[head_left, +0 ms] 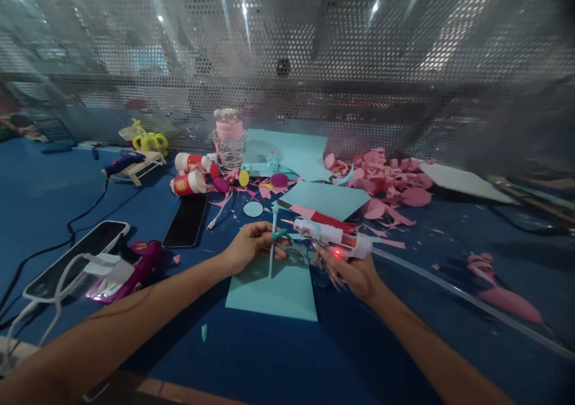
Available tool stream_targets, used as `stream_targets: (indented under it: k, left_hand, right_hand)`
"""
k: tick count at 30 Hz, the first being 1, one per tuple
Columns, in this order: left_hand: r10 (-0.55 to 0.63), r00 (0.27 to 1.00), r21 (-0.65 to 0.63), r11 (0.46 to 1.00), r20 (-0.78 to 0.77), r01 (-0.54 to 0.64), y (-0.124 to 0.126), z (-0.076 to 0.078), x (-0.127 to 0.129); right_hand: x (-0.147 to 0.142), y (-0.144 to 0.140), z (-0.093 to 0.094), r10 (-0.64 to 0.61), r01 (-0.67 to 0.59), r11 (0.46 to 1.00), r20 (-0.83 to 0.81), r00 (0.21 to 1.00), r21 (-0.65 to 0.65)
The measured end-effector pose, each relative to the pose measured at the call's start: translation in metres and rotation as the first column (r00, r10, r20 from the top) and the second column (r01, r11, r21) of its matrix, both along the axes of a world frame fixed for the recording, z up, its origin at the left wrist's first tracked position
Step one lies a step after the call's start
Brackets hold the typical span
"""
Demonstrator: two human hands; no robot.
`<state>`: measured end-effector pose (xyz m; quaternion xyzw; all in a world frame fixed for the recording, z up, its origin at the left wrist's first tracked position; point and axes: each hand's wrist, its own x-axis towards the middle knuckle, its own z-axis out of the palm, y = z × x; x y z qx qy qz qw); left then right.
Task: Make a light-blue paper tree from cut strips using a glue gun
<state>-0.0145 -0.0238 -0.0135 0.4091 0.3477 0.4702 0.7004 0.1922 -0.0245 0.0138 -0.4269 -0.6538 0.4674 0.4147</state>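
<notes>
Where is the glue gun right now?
In the head view, the glue gun sits right of centre in the right hand, nozzle aimed left toward the thin teal stem held by the left hand.

A: Where is the camera?

B: It sits on the person's head. It looks forward and down at the blue table (314, 357).

A: Is it close?

B: Yes. The two arms come in from the bottom edge, and the left hand (251, 247) and right hand (354, 271) are near the middle.

A: What is far away?

B: A wall with little holes (341, 63) stands behind the table.

A: Is there another view?

B: No, just this one.
</notes>
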Motion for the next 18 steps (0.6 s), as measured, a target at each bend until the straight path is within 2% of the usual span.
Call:
stream_targets:
  k: [5,18]
  left_hand:
    - [-0.028,0.999,0.021,0.999,-0.022,0.029,0.0004,-0.0032,-0.0010]
    - [-0.061,0.997,0.020,0.998,-0.050,0.062,-0.0003,-0.0014,-0.0009]
  right_hand:
    - [-0.0047,-0.0014,0.0082,0.013,-0.011,0.995,-0.021,1.000,0.099]
    - [-0.0036,-0.0012,0.0068,0.014,-0.020,0.997,0.075,0.997,0.080]
